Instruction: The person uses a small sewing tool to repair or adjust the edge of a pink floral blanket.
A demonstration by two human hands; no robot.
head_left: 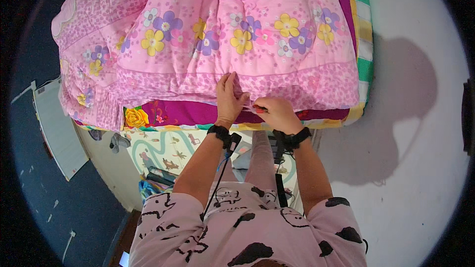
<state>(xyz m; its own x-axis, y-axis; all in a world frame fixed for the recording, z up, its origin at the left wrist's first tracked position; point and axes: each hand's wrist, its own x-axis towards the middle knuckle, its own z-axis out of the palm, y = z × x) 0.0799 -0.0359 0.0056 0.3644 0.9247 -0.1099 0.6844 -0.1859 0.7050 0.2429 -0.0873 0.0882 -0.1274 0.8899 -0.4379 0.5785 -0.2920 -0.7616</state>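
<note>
A pink floral quilt (220, 47) lies spread over a bed, its near hem crossing the foot end in front of the person. Beneath the hem shows a magenta bedsheet (193, 112) with a yellow rose print, and along the right side runs a green, white and yellow striped cover (364, 34).

The left hand (230, 101) rests on the hem, its fingers stretched out over the cloth and the thumb set apart; whether they pinch any fabric, I cannot tell. The right hand (278, 112), just beside it, has its fingers curled around a small red object (259, 109) at the quilt's edge; most of that object is hidden, so its kind is unclear.

The quilt looks padded, soft and floppy, probably light for its size though bulky, and unlikely to break. It would likely sag and crease when lifted from one point, so the hem band seems the surest hold, with both hands set apart along it. The red object looks small and rigid, best kept by its exposed end.

As for containers, I can make out none for certain; the dark bundle (161, 175) on the floor might be a bag, its contents unseen.
</note>
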